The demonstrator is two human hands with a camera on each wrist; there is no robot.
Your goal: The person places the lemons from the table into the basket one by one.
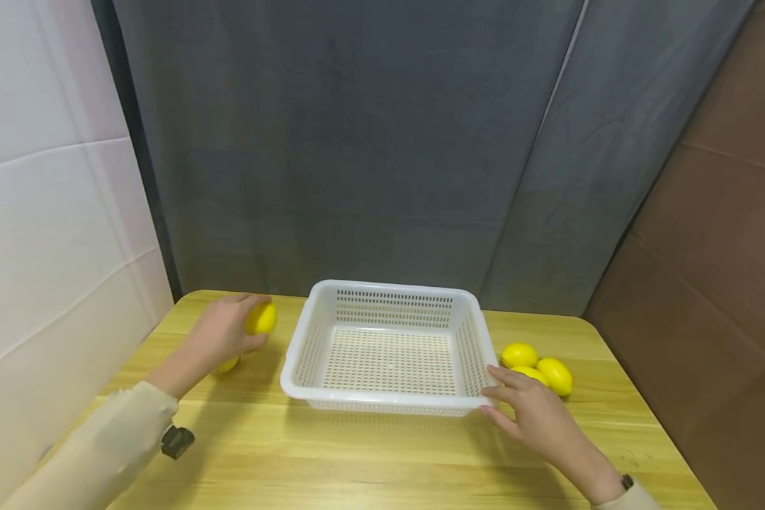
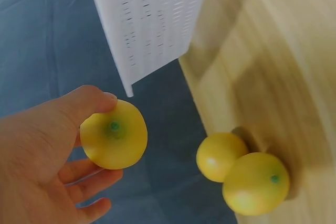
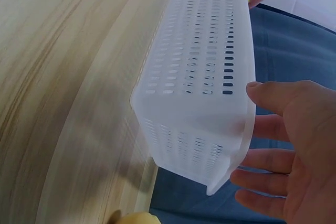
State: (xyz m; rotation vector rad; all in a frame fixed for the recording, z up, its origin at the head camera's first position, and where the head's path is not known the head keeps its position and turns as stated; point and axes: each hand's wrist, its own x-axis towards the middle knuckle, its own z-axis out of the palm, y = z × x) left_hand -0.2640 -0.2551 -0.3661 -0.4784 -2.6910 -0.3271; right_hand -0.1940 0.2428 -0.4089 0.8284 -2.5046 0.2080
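Observation:
In the head view my left hand [image 1: 226,329] holds a yellow lemon [image 1: 263,319] above the table, left of a white plastic basket [image 1: 389,401]. The left wrist view shows thumb and fingers around that lemon [image 2: 118,137], its green-tipped end facing the camera. Two more lemons [image 2: 256,184] lie below it on the table, mostly hidden by the hand in the head view. My right hand [image 1: 535,411] rests at the basket's near right corner, fingers extended over the rim. From the right wrist, the thumb touches the rim [image 3: 251,66] of the perforated basket.
Three lemons [image 1: 554,375] sit together on the wooden table [image 1: 331,460], just right of the basket and close to my right hand. A grey curtain [image 1: 357,142] hangs behind the table. A white cloth wall [image 1: 57,177] stands left, a brown one [image 1: 707,283] right.

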